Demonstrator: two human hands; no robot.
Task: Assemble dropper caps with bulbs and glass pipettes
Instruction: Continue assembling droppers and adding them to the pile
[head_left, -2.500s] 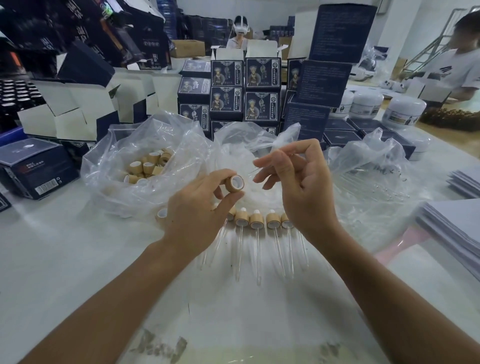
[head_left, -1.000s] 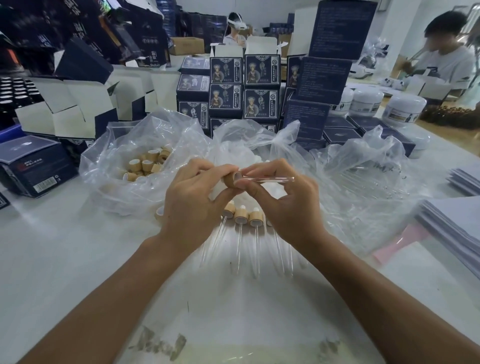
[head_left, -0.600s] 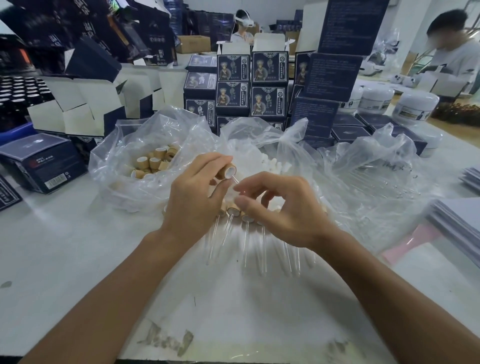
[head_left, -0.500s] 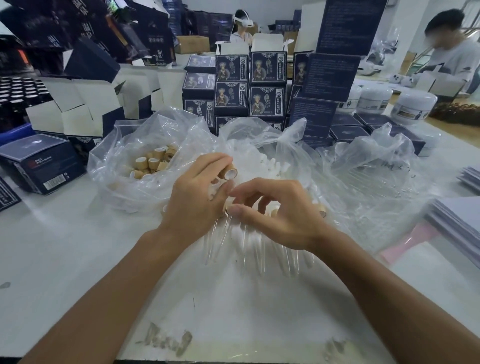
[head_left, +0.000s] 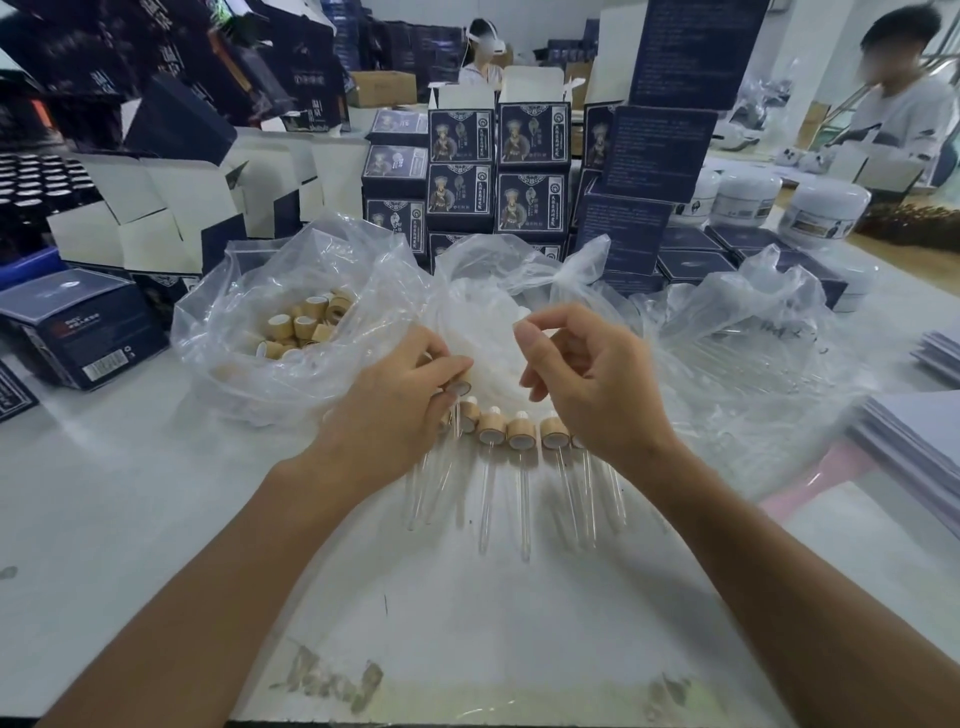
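Note:
My left hand (head_left: 389, 410) pinches a wooden dropper cap (head_left: 460, 387) with a glass pipette (head_left: 453, 447) fitted in it. It holds this dropper at the left end of a row of assembled droppers (head_left: 519, 434) lying on the white table, pipettes pointing toward me. My right hand (head_left: 592, 384) hovers above the right end of the row, fingers loosely curled and holding nothing. Behind the hands are three clear bags: wooden caps (head_left: 306, 322) on the left, white bulbs (head_left: 485, 312) in the middle, glass pipettes (head_left: 753, 358) on the right.
Dark blue cartons (head_left: 530, 171) are stacked behind the bags, with open white-lined boxes (head_left: 150, 218) at the left. White jars (head_left: 826, 208) stand at the back right. A stack of paper sheets (head_left: 914, 431) lies at the right edge. A person sits at far right.
The right hand pushed a pipette into the cap and let go. My left hand then lowered the assembled dropper to the row's left end, while the right hand lifted away, holding nothing.

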